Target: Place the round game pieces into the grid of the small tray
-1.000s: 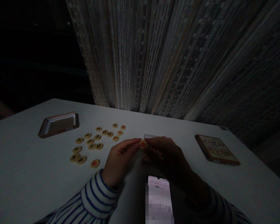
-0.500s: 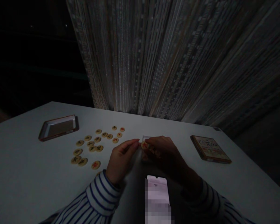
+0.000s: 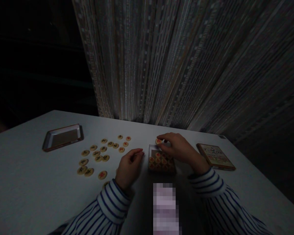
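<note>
My right hand (image 3: 180, 147) pinches a round Chinese chess piece (image 3: 158, 141) with a red character between thumb and fingers. It holds the piece over the far edge of a small open box (image 3: 150, 153). Several red-marked pieces (image 3: 157, 160) lie in rows inside, toward the near side of this box. To the left of the box, my left hand (image 3: 129, 168) hovers with thumb and fingertips pressed together, and no piece shows in it. Left of that hand, loose pieces (image 3: 103, 149) are scattered on the white table (image 3: 58, 192), mostly black-marked with a few red.
An open shallow tin tray (image 3: 63, 139) stands at the back left. On the right lies a flat box with a printed cover (image 3: 216, 156). A pixelated lit phone (image 3: 165, 209) lies in front of me. String curtains (image 3: 147, 65) hang behind the table.
My right hand has moved away from my left, up and to the right, carrying the red-marked piece to the box's far edge. The box's contents now show. My left hand has barely moved.
</note>
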### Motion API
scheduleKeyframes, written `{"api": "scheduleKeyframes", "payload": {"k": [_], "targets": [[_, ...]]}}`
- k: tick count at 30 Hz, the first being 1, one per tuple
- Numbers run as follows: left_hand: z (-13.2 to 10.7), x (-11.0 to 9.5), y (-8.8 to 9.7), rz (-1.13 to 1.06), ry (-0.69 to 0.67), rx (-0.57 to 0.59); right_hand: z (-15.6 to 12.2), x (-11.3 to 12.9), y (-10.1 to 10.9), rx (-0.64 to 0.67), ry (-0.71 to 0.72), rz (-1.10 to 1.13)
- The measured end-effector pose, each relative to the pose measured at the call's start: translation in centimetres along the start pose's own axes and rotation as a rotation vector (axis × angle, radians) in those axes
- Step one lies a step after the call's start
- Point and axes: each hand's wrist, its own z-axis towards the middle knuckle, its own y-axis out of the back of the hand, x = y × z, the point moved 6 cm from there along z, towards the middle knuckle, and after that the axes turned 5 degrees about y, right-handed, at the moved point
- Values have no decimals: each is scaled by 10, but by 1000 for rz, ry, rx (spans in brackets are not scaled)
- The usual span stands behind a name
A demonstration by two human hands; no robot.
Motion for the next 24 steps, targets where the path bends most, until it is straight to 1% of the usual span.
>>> {"api": "scheduleKeyframes", "payload": {"k": [3,7,10,15,18,24], "targets": [[0,1,-2,23,-8,14,8,2,-7,70,0,-88],[0,1,-3,46,14,17,11,2,-19,157,14,-164],[-2,1,-4,78,0,24,10,-1,-26,183,18,-150],[-5,1,-8,199,-90,46,10,-6,-36,205,26,-110],[-7,2,-10,253,-119,64,10,-8,-42,232,27,-104],[-7,1,-9,306,-176,52,9,-11,-56,282,43,-98]]}}
